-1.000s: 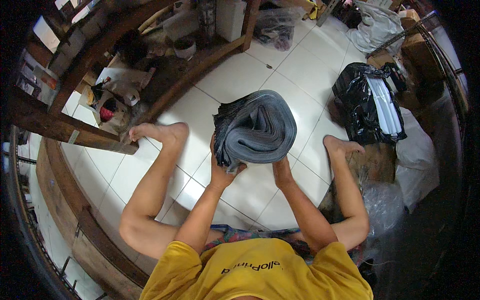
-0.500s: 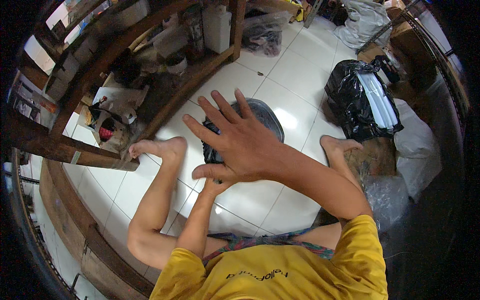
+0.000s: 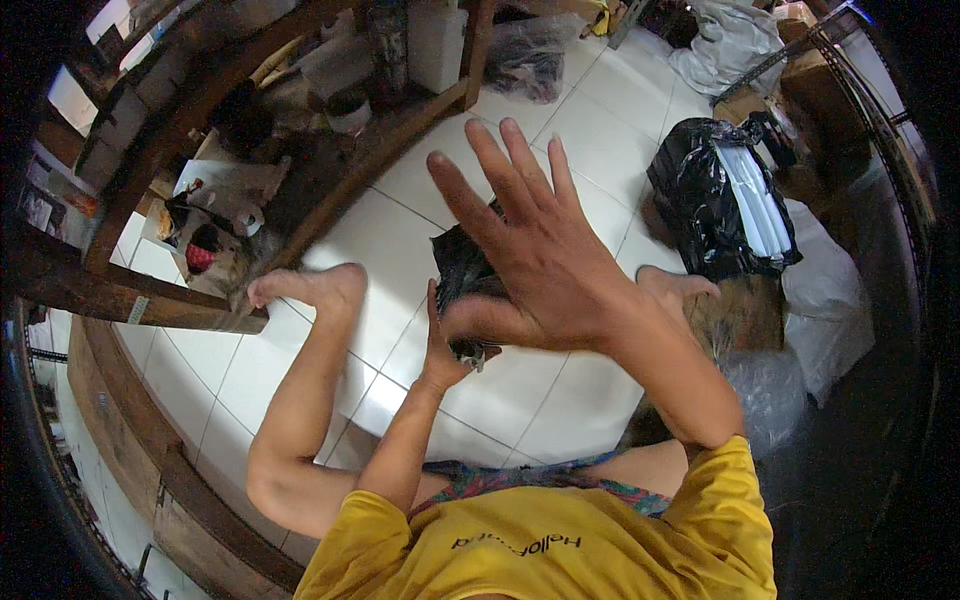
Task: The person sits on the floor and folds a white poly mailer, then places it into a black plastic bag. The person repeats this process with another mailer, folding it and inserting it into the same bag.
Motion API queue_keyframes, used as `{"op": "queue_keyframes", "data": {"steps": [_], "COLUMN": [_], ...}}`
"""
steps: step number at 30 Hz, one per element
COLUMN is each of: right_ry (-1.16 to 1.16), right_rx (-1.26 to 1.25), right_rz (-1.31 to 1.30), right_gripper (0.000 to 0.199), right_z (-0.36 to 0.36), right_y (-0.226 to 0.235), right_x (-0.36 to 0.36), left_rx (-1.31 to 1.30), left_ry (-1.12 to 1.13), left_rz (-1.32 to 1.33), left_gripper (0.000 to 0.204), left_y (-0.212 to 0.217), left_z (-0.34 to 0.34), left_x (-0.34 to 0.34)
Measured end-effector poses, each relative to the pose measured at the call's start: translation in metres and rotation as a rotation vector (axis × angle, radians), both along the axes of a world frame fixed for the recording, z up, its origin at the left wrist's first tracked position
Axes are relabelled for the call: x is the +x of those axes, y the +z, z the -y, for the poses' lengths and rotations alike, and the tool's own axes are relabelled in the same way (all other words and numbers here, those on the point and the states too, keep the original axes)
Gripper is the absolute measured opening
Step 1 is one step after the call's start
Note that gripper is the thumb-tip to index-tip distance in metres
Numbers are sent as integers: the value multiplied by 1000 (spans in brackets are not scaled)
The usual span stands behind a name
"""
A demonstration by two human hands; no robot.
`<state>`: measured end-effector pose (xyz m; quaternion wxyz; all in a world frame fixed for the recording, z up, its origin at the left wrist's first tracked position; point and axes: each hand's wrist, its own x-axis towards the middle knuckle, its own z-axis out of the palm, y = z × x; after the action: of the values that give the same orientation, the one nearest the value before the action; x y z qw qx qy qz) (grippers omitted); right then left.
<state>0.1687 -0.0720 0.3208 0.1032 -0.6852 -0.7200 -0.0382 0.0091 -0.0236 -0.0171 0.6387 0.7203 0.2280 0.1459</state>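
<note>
My right hand (image 3: 545, 250) is raised high in the middle of the view, its fingers spread and nothing in them. Behind it, my left hand (image 3: 443, 360) grips the lower end of a black plastic bundle (image 3: 462, 268). Dark, crumpled material pokes out beside the left fingers. Most of the bundle is covered by the right hand, so its full shape and any contents cannot be made out. Both hands are over the floor between my bare feet.
White tiles (image 3: 400, 240) cover the floor. On the left is a wooden rack (image 3: 350, 205) holding assorted items. A black plastic bag (image 3: 690, 200) with pale flat sheets stands at right, near white sacks (image 3: 825, 300) and clear plastic (image 3: 760, 390). Another plastic bag (image 3: 525, 60) lies at the back.
My right hand has moved up and to the right, fingers still spread. The black bundle now shows as a narrower shape, and more of my left hand gripping it is visible.
</note>
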Motion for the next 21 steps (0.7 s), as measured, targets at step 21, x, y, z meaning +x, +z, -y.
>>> {"op": "queue_keyframes", "data": {"steps": [21], "right_ry": [74], "right_rx": [16], "right_rz": [24], "right_gripper": [99], "right_z": [-23], "right_y": [2], "right_x": [-7], "left_rx": [418], "left_ry": [-47], "left_rz": [-31], "left_gripper": [149], "left_y": [28], "left_z": [-25], "left_x": [4]}}
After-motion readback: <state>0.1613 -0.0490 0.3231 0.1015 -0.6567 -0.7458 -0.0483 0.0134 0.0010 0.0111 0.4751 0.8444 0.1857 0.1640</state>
